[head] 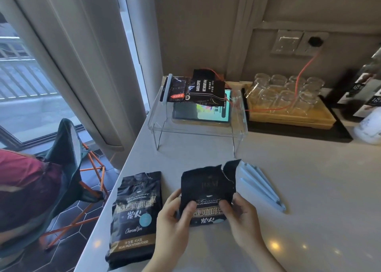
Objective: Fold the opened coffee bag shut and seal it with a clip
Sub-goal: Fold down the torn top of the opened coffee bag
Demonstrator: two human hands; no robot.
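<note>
The opened coffee bag point(208, 191) stands near the front edge of the pale counter point(309, 189), held from both sides. The left hand point(175, 220) grips its left edge at about 9 o'clock from the bag's middle, thumb curled over the printed front. The right hand point(240, 220) grips the right edge at about 3 o'clock, its thumb also pressed on the front. Both hands sit on the lower half of the bag, so the torn mouth rises clear above them at 12 o'clock, ragged and unfolded, with one flap sticking up at the top right.

The clips point(261, 186) lie flat on the counter at roughly 2 o'clock from the bag, just beside its right edge (pale blue, long and thin, several lying together; how many is hard to count). No hand touches them.

A second coffee bag point(134, 218) lies flat at 9 o'clock from the held one, close to the counter's left edge and apart from the left hand. At 12 o'clock, farther back, a clear acrylic stand point(198, 127) carries a third bag point(198, 90) with a pale clip along its left end, and under it a lit screen point(202, 112), partly hidden by that bag.

The bottom of the held bag is covered by the fingers, and its lower print is cut off behind them. Both forearms run out of the lower frame edge. At 2 o'clock a tray of glasses point(288, 94) is blurred, as are the items at the far right edge.
</note>
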